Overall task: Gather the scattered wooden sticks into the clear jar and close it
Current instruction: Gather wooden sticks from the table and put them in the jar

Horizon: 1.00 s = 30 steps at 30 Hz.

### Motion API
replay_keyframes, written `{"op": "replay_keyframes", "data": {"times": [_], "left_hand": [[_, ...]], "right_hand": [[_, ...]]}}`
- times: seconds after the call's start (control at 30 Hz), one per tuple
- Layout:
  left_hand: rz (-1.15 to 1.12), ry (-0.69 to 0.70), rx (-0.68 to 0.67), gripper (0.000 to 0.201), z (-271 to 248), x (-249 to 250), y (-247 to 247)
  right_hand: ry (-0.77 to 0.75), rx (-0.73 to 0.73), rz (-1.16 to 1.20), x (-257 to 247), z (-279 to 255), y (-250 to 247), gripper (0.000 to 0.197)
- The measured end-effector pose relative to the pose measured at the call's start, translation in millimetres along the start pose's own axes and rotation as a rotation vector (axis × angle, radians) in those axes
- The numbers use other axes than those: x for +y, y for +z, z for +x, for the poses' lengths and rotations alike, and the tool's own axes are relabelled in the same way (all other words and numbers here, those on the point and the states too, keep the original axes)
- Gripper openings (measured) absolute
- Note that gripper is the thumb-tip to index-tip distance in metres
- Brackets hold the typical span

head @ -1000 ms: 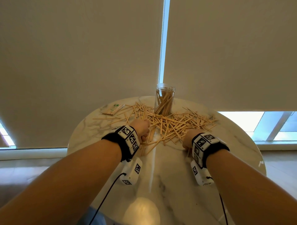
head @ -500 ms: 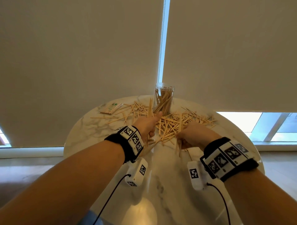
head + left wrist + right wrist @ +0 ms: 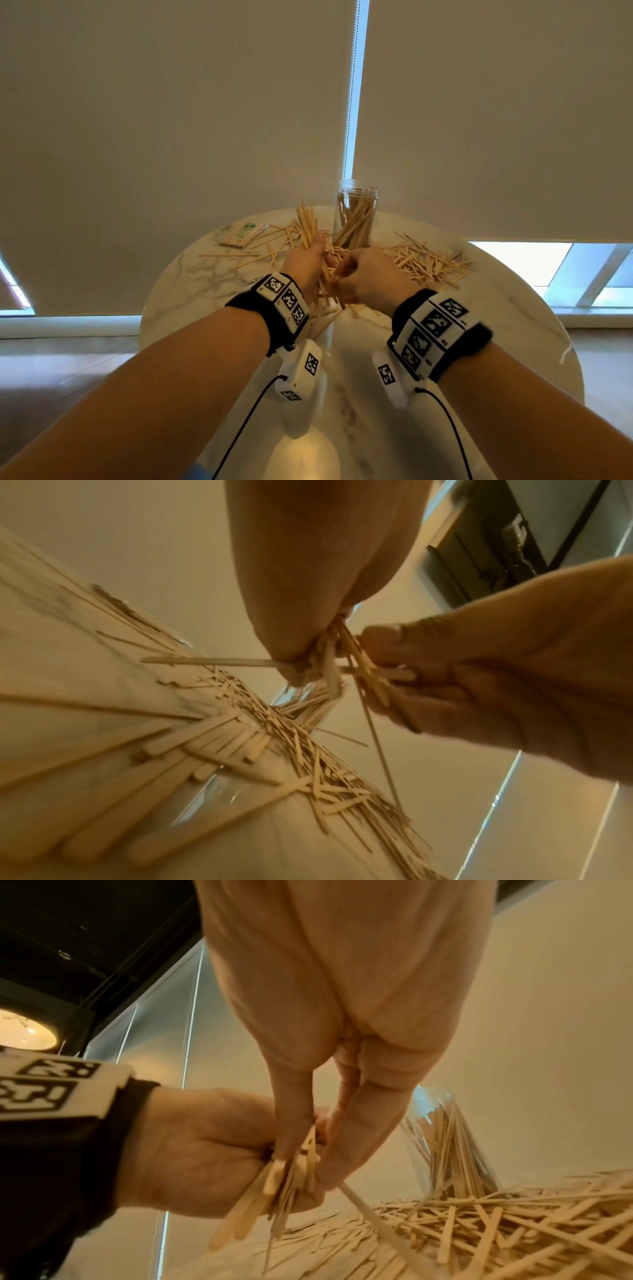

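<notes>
The clear jar [image 3: 356,214] stands upright and uncapped at the table's far side, partly filled with wooden sticks; it also shows in the right wrist view [image 3: 445,1139]. My left hand [image 3: 315,257] grips a bundle of sticks [image 3: 306,222] that points up, just left of the jar. My right hand [image 3: 342,275] meets it from the right and pinches the lower ends of the same bundle [image 3: 304,1153]. Loose sticks [image 3: 424,263] lie scattered on the round marble table [image 3: 191,284], right and left of the jar. A heap of them [image 3: 240,737] lies under my hands.
A small plastic-wrapped packet of sticks [image 3: 243,234] lies at the table's far left. Pale roller blinds hang right behind the table. The table's rim curves close on the left and right. The near half of the top holds only glare.
Both hands lifted off the table with sticks. My right hand moved left to join the left hand, and the left hand's bundle now stands upright near the jar.
</notes>
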<state>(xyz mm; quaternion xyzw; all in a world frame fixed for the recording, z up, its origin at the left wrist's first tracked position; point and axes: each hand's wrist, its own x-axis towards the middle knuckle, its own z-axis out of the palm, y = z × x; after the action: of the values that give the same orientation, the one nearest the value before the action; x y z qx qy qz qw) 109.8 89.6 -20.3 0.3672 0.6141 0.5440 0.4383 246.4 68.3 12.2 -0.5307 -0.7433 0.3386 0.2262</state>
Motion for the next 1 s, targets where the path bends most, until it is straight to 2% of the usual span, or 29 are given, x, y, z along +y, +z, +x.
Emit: {"op": "replay_keyframes", "data": {"times": [0.07, 0.17, 0.27, 0.37, 0.47, 0.53, 0.63, 0.73, 0.8, 0.87, 1.0], "left_hand": [[-0.039, 0.009, 0.011, 0.061, 5, 0, -6], [-0.206, -0.005, 0.012, 0.05, 4, 5, -7], [-0.326, 0.04, -0.014, 0.04, 0, 11, -2], [-0.401, 0.054, -0.107, 0.039, -4, 17, 2], [-0.456, 0.095, -0.122, 0.034, -7, 21, 5], [-0.518, 0.114, -0.067, 0.031, -4, 23, 3], [-0.608, 0.1, -0.024, 0.029, -1, 25, -4], [-0.594, 0.09, -0.049, 0.034, -2, 23, -3], [-0.567, 0.104, -0.066, 0.036, -2, 20, -4], [-0.475, 0.129, -0.095, 0.035, -2, 18, -10], [-0.244, 0.092, -0.285, 0.036, -11, 13, -20]], "right_hand": [[0.029, -0.081, -0.05, 4, 0, 3, 0.032], [-0.002, -0.137, -0.049, 6, -2, 3, 0.015], [-0.044, -0.068, 0.022, 8, -2, 2, 0.012], [-0.084, 0.025, 0.05, 7, -1, 3, 0.01], [-0.13, 0.043, 0.104, 5, -3, 1, 0.01], [-0.134, -0.011, 0.108, 3, -4, -2, 0.013], [-0.098, -0.111, 0.121, 5, -4, -1, 0.033], [-0.142, -0.105, 0.097, 4, -3, 4, 0.017], [-0.122, -0.095, 0.178, 5, -3, 6, 0.014], [-0.09, -0.05, 0.254, 5, -1, 5, 0.025], [-0.186, 0.215, 0.161, -12, 1, -19, 0.058]]}}
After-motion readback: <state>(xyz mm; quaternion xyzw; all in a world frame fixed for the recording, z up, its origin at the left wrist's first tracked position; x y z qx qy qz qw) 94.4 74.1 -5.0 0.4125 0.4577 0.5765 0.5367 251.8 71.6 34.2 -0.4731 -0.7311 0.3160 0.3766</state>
